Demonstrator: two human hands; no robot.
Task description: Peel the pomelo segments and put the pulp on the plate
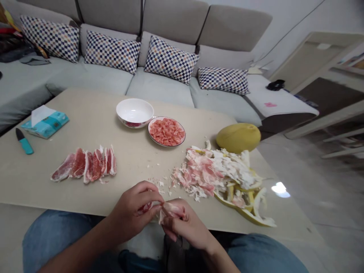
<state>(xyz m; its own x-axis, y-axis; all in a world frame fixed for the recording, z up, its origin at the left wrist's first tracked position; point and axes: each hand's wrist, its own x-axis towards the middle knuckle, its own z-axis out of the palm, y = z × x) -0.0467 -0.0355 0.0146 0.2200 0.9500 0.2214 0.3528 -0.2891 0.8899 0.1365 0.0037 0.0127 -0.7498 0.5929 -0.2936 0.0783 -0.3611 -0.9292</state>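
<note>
Close to the table's front edge, my left hand (138,206) is closed around a red pomelo segment (145,208), most of it hidden by the fingers. My right hand (186,223) pinches the pale membrane (172,210) of that segment, and the two hands nearly touch. To the left lies a row of several pomelo segments (91,165) with skin on them. Beyond my hands, a dark-rimmed plate (150,138) holds peeled red pulp (167,131). Right of my hands is a heap of peeled membrane (199,172) and thick yellow-white rind (244,214).
A white bowl (135,110) stands beside the plate. A whole yellow pomelo (239,137) sits at the table's right edge. On the left are a tissue pack (48,123) and a teal-handled knife (25,142). A sofa (159,89) with checkered cushions runs behind the table (85,106).
</note>
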